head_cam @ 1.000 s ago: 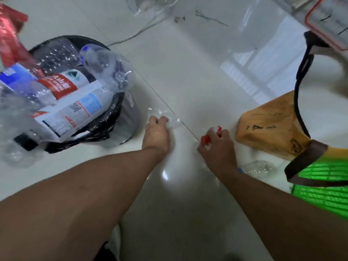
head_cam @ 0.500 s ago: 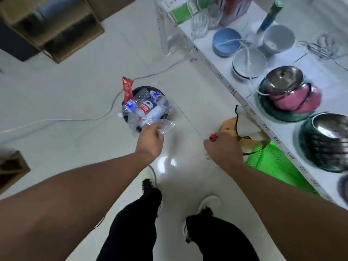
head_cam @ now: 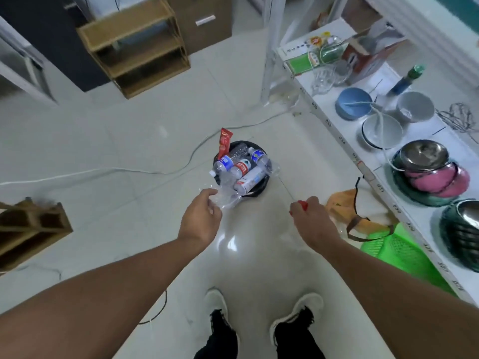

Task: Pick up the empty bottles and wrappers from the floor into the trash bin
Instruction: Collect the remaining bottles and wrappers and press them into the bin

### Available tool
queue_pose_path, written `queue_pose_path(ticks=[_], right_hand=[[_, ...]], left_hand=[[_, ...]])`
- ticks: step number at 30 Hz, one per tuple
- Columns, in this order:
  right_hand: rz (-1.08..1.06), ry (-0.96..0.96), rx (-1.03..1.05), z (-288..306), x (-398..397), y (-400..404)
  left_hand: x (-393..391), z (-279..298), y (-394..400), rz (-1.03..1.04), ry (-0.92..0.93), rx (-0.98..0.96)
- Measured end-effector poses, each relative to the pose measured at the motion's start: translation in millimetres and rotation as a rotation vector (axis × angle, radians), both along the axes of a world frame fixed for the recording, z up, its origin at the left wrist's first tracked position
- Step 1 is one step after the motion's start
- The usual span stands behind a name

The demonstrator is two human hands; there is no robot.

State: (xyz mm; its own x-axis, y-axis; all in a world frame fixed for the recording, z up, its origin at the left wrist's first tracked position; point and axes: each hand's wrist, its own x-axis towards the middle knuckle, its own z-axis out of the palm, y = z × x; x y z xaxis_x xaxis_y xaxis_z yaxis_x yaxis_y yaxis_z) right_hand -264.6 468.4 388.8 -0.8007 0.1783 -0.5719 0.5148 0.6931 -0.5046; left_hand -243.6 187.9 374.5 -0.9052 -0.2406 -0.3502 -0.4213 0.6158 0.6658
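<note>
A small black trash bin (head_cam: pixel 261 187) stands on the tiled floor, heaped with several empty plastic bottles (head_cam: pixel 242 168) and a red wrapper (head_cam: pixel 224 142) sticking up. My left hand (head_cam: pixel 201 218) is just in front of the bin, its fingers closed on a crumpled clear plastic bottle (head_cam: pixel 226 196) that touches the bin's near rim. My right hand (head_cam: pixel 309 218) is to the right of the bin, closed around a small red item (head_cam: pixel 302 204); most of that item is hidden in my fist.
A white shelf (head_cam: pixel 344 141) with bowls runs along the right. A brown bag (head_cam: pixel 342 203) and a green basket (head_cam: pixel 399 252) lie under it. Wooden shelves (head_cam: pixel 137 47) stand at the back, a wooden crate (head_cam: pixel 28 229) at the left, a white cable (head_cam: pixel 103 172) on the floor.
I have stood up from the floor, so the view is higher. Both hands rose with what they picked up, and my left hand moved toward the bin.
</note>
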Motion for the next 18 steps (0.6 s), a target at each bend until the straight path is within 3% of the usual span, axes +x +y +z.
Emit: queue_pose_path(ticks=[7,13,18], right_hand=[[0.067,0.149,0.007,-7,-15,-56],[0.180,0.193,0.085,-28,-48,-76],[0.151,0.194,0.005,-70,-103,-82]], left_hand=[[-26,-3,-54,0.053,-0.042,0.032],[-66,-29,-49,0.016,-0.089,0.018],[-117,-65,-40,-0.001,-0.119,0.003]])
